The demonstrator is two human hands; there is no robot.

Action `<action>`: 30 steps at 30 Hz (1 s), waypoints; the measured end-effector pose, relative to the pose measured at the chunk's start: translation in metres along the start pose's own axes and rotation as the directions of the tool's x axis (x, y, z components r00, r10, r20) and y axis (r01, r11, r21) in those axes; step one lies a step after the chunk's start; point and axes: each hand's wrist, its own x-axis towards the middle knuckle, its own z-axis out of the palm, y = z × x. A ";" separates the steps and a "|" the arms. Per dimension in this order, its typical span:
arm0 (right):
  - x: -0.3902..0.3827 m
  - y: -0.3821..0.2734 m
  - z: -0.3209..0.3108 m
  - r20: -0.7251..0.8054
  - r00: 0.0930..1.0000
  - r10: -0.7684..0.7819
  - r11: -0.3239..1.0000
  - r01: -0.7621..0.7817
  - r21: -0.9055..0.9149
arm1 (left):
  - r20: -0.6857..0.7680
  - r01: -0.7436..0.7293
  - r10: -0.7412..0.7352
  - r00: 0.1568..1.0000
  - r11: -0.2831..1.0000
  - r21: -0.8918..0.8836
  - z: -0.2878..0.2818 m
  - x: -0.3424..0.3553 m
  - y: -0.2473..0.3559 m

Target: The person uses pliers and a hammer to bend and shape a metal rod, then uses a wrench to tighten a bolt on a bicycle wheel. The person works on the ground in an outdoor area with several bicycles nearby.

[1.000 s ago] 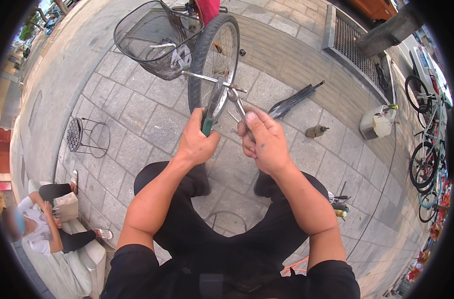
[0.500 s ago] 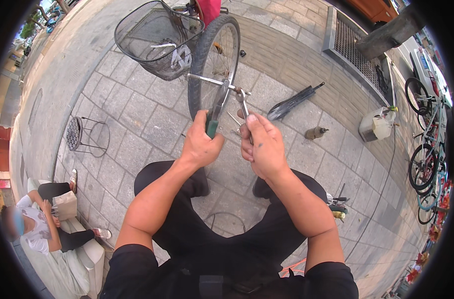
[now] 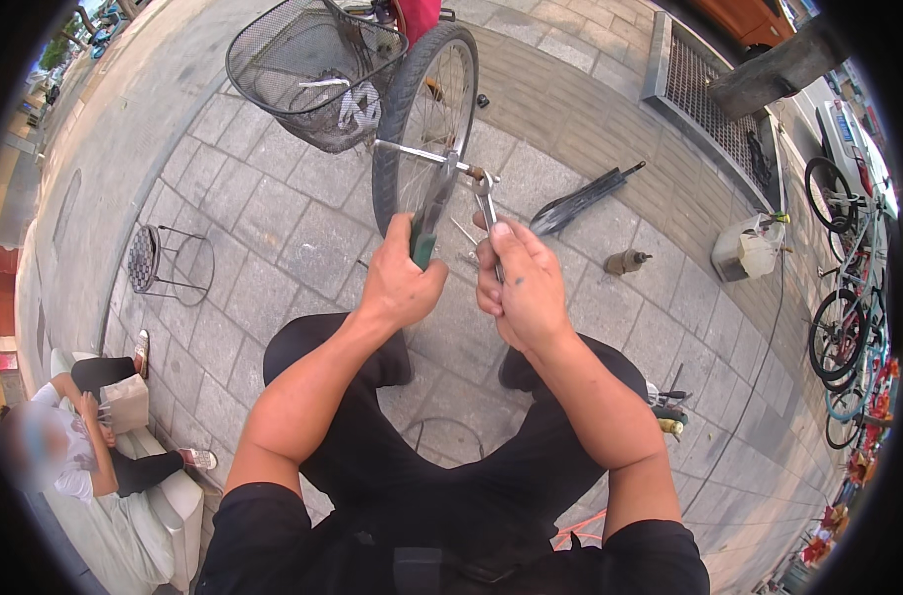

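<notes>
My left hand (image 3: 400, 280) is closed around green-handled pliers (image 3: 436, 198). Their jaws meet a thin silver rod (image 3: 404, 151) that lies crosswise in front of a bicycle wheel (image 3: 389, 129). In my right hand (image 3: 523, 273) is a silver wrench (image 3: 487, 206), pinched between thumb and fingers. The wrench head sits at the rod's right end, against a small brownish nut-like part (image 3: 475, 174). Whether the wrench is seated on that part is too small to tell.
A black mesh basket (image 3: 273, 59) hangs left of the wheel. On the paving lie a black mudguard (image 3: 588, 200), a small brown bottle (image 3: 626, 262) and a white container (image 3: 747, 248). A stool (image 3: 146, 260) stands left; below it a person (image 3: 79, 441) sits on a sofa.
The wrench's handle has swung slightly and its head has shifted a little right along with the rod's end. The pliers stay in nearly the same place.
</notes>
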 end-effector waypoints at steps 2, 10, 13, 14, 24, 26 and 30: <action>0.000 0.000 0.000 -0.003 1.000 0.005 1.000 -0.005 -0.007 | -0.005 0.019 -0.019 1.000 1.000 -0.012 0.001 0.000 -0.001; 0.004 -0.003 0.001 0.002 1.000 0.011 1.000 -0.011 0.025 | -0.004 -0.020 0.020 1.000 1.000 0.002 0.000 0.001 0.001; 0.007 0.004 -0.004 0.025 0.999 -0.041 0.999 0.041 0.018 | 0.011 0.012 -0.012 1.000 1.000 -0.012 0.002 -0.001 0.000; 0.009 0.009 -0.006 0.012 0.998 -0.053 0.998 0.054 -0.014 | 0.027 0.014 -0.013 1.000 0.999 -0.038 0.003 -0.002 0.000; 0.048 0.007 -0.059 0.395 0.651 -0.649 0.216 0.654 -0.725 | 0.533 0.411 -0.028 0.846 0.672 -0.616 -0.014 -0.011 0.000; 0.054 -0.011 -0.072 0.532 0.583 -0.614 0.010 0.680 -0.733 | 0.603 0.465 -0.040 0.797 0.678 -0.569 -0.022 -0.009 -0.002; 0.056 -0.035 -0.092 0.628 0.648 -0.432 -0.069 0.670 -0.739 | 0.666 0.517 -0.115 0.737 0.731 -0.446 -0.030 -0.012 -0.007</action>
